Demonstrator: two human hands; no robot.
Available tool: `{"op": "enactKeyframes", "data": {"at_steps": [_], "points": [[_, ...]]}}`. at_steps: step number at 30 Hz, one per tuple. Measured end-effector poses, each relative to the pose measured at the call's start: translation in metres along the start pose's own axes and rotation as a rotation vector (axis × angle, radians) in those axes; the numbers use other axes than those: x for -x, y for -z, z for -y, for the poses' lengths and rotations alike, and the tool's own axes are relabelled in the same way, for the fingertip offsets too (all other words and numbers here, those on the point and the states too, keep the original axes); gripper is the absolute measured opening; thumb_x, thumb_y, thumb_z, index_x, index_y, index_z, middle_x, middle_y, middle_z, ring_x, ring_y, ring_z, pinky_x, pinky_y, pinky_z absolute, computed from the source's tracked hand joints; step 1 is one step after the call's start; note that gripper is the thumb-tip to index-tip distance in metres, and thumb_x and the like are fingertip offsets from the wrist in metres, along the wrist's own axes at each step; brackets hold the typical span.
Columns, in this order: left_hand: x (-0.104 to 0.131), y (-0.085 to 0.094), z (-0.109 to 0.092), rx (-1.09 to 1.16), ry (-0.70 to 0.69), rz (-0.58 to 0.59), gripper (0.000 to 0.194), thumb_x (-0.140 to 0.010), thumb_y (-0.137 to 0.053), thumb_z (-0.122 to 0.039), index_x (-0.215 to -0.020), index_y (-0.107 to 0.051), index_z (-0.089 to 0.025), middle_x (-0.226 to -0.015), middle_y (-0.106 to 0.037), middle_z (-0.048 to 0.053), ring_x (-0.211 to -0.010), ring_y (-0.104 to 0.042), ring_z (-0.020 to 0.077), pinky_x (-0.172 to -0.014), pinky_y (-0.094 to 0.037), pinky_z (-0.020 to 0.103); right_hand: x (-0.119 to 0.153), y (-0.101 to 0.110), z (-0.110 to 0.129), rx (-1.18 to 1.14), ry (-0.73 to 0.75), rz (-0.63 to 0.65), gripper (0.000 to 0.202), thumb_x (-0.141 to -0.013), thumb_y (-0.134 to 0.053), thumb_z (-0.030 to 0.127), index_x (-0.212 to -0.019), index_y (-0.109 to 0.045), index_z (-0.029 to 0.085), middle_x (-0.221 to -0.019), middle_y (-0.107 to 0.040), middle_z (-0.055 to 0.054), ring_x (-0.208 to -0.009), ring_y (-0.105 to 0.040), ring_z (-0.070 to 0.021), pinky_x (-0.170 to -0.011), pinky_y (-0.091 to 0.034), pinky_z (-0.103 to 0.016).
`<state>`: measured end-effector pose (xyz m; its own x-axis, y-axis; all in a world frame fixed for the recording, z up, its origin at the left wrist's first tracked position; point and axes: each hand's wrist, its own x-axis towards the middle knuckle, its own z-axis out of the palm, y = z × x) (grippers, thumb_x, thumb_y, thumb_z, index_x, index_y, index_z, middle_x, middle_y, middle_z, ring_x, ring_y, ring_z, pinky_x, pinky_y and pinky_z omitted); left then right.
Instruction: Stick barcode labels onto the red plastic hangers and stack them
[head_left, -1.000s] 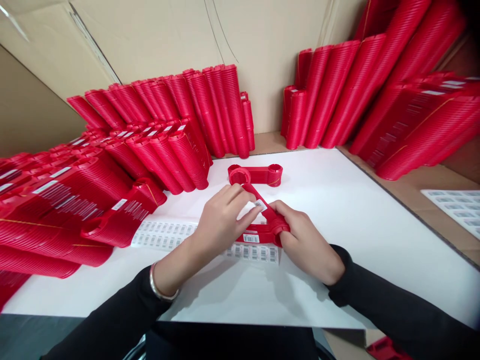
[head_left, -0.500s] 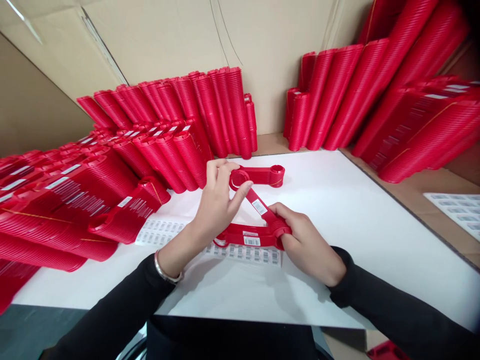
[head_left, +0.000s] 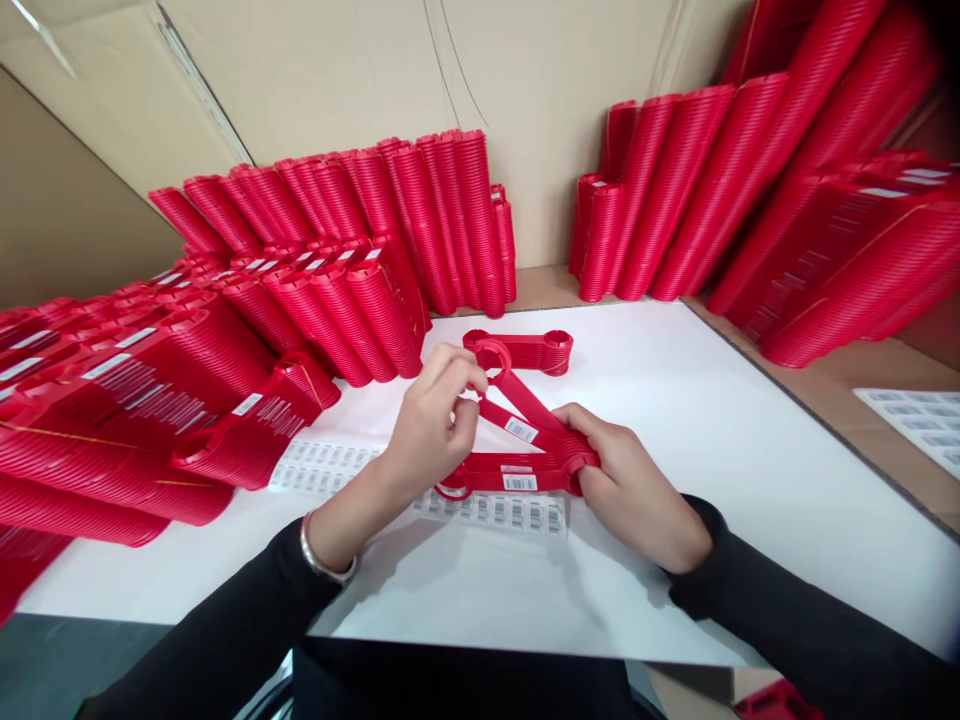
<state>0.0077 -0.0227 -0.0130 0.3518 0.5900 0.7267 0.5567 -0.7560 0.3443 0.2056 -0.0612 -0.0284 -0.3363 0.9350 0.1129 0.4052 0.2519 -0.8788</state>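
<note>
My right hand (head_left: 637, 480) is closed round the right ring end of a small stack of red plastic pieces (head_left: 487, 473), flat bars with rings at the ends. A white barcode label (head_left: 519, 482) shows on the stack's near side. Two pieces fan out from it. The upper piece (head_left: 529, 398) points up and left with its ring free. Below it, a labelled piece (head_left: 521, 430) runs to my left hand (head_left: 439, 415), whose curled fingers are pinched at its far end. That end is hidden by the fingers.
A sheet of barcode labels (head_left: 514, 513) lies under the stack on the white table (head_left: 660, 400). Behind is another short red stack (head_left: 517, 352). Tall banded red stacks stand left (head_left: 382, 310) and right (head_left: 686, 190). Another label sheet (head_left: 919, 420) lies far right.
My left hand has curled its fingers and come slightly down with the labelled piece, leaving another fanned piece visible above it. My right hand has shifted a little right with the stack.
</note>
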Motion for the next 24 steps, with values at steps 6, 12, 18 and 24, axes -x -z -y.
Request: {"op": "enactKeyframes", "data": {"at_steps": [6,12,18,24], "points": [[0.004,-0.006,-0.006,-0.353,-0.192,0.326,0.016,-0.087,-0.046,-0.022,-0.079,-0.059,-0.015,-0.071,-0.059,0.003,-0.071,-0.050,0.0171,-0.062,-0.036,0.031,0.008,0.003,-0.003,0.087,-0.043,0.014,0.035,-0.060,-0.032,-0.002,-0.083,-0.045,0.021,-0.083,-0.059,0.001,-0.075,-0.055,-0.0151,-0.065,-0.041,-0.026],[0.002,-0.009,-0.016,-0.119,0.107,0.781,0.018,-0.086,-0.047,-0.019,-0.099,-0.060,-0.018,-0.095,-0.066,0.004,-0.083,-0.060,0.0184,-0.068,-0.044,0.029,0.015,0.005,-0.004,0.129,-0.045,0.072,0.036,-0.060,-0.033,-0.002,-0.085,-0.045,0.021,-0.084,-0.058,0.000,-0.076,-0.054,-0.0155,-0.067,-0.041,-0.026],[0.000,-0.010,-0.012,0.117,0.185,0.899,0.021,-0.088,-0.044,-0.019,-0.094,-0.064,-0.018,-0.098,-0.067,0.004,-0.088,-0.060,0.0181,-0.076,-0.045,0.029,0.015,0.002,-0.003,0.115,-0.068,0.097,0.035,-0.062,-0.032,-0.002,-0.084,-0.044,0.021,-0.086,-0.059,0.000,-0.077,-0.055,-0.0157,-0.065,-0.041,-0.026],[-0.001,-0.013,-0.005,0.285,0.239,0.993,0.021,-0.083,-0.048,-0.014,-0.097,-0.065,-0.018,-0.093,-0.066,0.003,-0.083,-0.058,0.0147,-0.072,-0.043,0.025,0.017,0.003,-0.003,0.116,-0.044,0.118,0.036,-0.062,-0.033,-0.002,-0.087,-0.046,0.021,-0.089,-0.059,0.000,-0.080,-0.055,-0.0157,-0.069,-0.041,-0.027]]}}
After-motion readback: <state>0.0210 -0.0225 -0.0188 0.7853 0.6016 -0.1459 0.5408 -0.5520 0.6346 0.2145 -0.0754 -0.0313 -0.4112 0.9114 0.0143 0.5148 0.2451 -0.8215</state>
